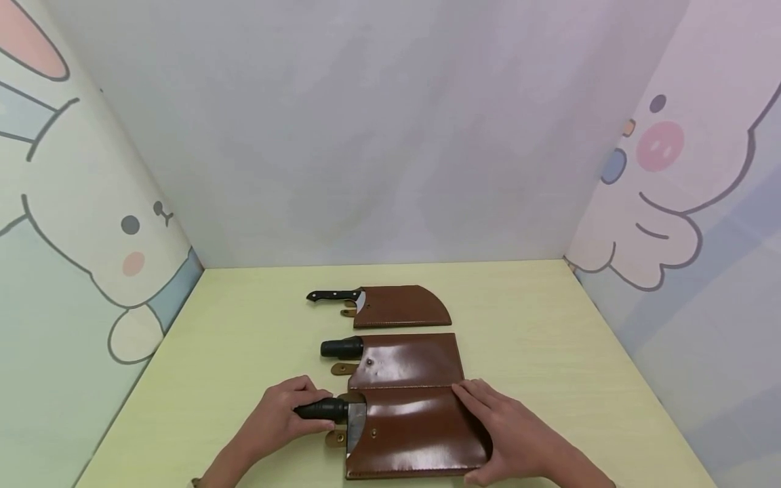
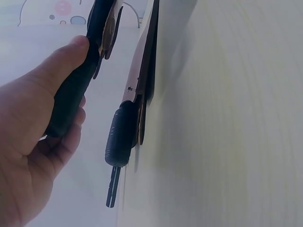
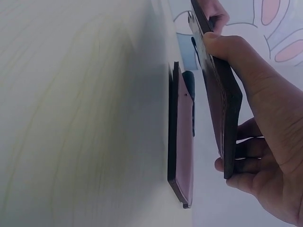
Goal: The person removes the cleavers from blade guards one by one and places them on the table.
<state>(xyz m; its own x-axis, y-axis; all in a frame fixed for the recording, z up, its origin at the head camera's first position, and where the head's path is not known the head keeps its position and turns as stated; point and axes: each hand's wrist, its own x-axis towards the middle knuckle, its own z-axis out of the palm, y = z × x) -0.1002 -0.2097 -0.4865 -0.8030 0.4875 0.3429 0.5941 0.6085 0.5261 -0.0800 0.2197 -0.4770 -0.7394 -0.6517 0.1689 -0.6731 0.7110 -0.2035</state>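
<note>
My left hand grips the black handle of a broad-bladed knife. A strip of its steel blade shows at the mouth of a glossy brown leather sheath; the rest lies hidden inside. At the sheath's far right end, my right hand holds its edges between thumb and fingers. The right wrist view shows this sheath raised off the table with the right hand around its end. In the left wrist view, the left thumb and fingers wrap the handle.
Just behind lies a second sheathed knife, its brown sheath bearing a black handle. Farther back, a curved-tip sheath holds a knife with a riveted black handle. Cartoon-printed walls surround the pale yellow table.
</note>
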